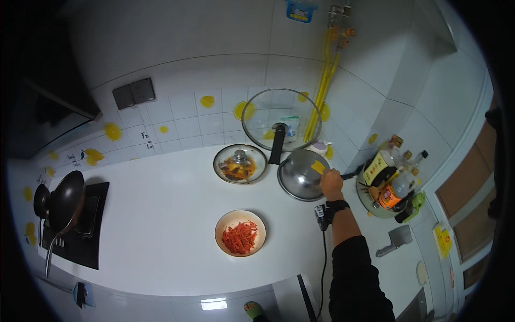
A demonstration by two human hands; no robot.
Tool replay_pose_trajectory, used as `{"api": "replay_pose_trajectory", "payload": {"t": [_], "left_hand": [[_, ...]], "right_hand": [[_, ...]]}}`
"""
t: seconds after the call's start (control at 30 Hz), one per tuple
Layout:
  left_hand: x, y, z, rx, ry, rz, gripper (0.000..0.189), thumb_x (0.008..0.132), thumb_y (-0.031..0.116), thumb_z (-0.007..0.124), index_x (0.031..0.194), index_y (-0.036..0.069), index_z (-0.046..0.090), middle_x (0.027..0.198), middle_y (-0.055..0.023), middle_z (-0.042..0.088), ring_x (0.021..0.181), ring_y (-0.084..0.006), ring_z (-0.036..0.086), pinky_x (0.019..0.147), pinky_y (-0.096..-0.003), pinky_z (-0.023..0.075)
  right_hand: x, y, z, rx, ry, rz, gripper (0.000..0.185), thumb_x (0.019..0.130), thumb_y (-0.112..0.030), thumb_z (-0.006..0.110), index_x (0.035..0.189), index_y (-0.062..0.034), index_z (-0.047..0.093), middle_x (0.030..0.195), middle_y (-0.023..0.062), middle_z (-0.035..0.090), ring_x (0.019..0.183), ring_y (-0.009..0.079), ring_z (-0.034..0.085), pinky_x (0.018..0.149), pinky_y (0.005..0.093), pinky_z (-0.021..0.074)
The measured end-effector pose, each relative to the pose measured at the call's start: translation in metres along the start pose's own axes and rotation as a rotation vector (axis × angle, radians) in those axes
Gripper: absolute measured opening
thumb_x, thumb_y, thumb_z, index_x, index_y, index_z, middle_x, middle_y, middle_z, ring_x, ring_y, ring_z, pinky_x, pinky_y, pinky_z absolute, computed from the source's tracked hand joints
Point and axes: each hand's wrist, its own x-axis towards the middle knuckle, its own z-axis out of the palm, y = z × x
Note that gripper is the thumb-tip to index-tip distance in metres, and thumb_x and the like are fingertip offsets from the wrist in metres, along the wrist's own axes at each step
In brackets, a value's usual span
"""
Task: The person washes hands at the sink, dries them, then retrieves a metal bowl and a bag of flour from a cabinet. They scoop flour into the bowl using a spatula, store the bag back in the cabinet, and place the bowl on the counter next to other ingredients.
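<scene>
My right hand (332,183) is at the right rim of an upturned stainless steel bowl (301,175) near the back of the counter; its fingers look closed, but whether they grip the rim I cannot tell. A dark handle (349,176) sticks out just beyond that hand. Left of the metal bowl stands a dish under a glass lid (240,157). A large glass lid (261,139) with a black handle leans against the tiles behind. Nearer the front, a round bowl (217,233) holds shredded red food (240,237). My left hand is out of view.
A wok (67,201) and a small pan (41,201) stand at the black hob (90,241) on the left. At right are a round container (362,201) of bottles and utensils and a cleaver (399,237). A black cable (324,261) hangs from the device at my right wrist.
</scene>
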Motion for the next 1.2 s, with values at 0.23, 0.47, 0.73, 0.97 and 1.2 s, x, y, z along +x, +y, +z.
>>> {"api": "replay_pose_trajectory", "payload": {"t": [0.23, 0.47, 0.73, 0.97, 1.2], "left_hand": [[0.013, 0.041, 0.017, 0.105, -0.029, 0.052, 0.036, 0.082, 0.020, 0.060, 0.107, -0.005, 0.053, 0.091, -0.0168, 0.062, 0.081, -0.0196, 0.057, 0.070, -0.0302, 0.0475], [0.041, 0.073, 0.028, 0.153, -0.077, 0.156, 0.033, 0.082, 0.020, 0.060, 0.106, -0.003, 0.055, 0.087, -0.0169, 0.063, 0.077, -0.0214, 0.060, 0.068, -0.0312, 0.0484], [0.045, 0.099, 0.033, 0.217, -0.089, 0.193, 0.029, 0.082, 0.019, 0.058, 0.104, 0.000, 0.056, 0.086, -0.0178, 0.063, 0.077, -0.0253, 0.062, 0.067, -0.0333, 0.0489], [0.054, 0.099, 0.037, 0.233, -0.089, 0.185, 0.030, 0.081, 0.019, 0.059, 0.104, -0.001, 0.056, 0.088, -0.0187, 0.063, 0.078, -0.0266, 0.062, 0.069, -0.0336, 0.0491], [0.054, 0.098, 0.036, 0.179, -0.092, 0.218, 0.029, 0.081, 0.018, 0.059, 0.102, -0.002, 0.057, 0.091, -0.0202, 0.062, 0.083, -0.0286, 0.062, 0.071, -0.0340, 0.0489]], "right_hand": [[0.043, 0.006, -0.006, -0.131, -0.332, -0.277, 0.013, 0.073, -0.011, 0.053, 0.074, -0.0046, 0.064, 0.075, 0.0125, 0.064, 0.074, 0.0265, 0.063, 0.067, 0.0356, 0.0502], [0.035, 0.019, -0.012, -0.034, -0.358, -0.248, 0.012, 0.072, -0.008, 0.053, 0.078, -0.0025, 0.063, 0.080, 0.0154, 0.062, 0.078, 0.0296, 0.061, 0.070, 0.0375, 0.0496], [0.038, 0.012, -0.020, -0.088, -0.255, -0.402, 0.016, 0.075, -0.011, 0.051, 0.088, -0.0085, 0.062, 0.089, 0.0087, 0.059, 0.088, 0.0251, 0.057, 0.067, 0.0364, 0.0494], [0.006, 0.038, 0.000, 0.009, -0.180, -0.319, 0.013, 0.077, -0.011, 0.051, 0.084, -0.0030, 0.058, 0.081, 0.0084, 0.056, 0.080, 0.0251, 0.057, 0.065, 0.0372, 0.0492], [-0.051, 0.070, 0.004, -0.356, -0.299, -0.239, 0.011, 0.075, -0.011, 0.052, 0.067, -0.0049, 0.056, 0.073, 0.0089, 0.055, 0.069, 0.0241, 0.056, 0.059, 0.0367, 0.0473]]}}
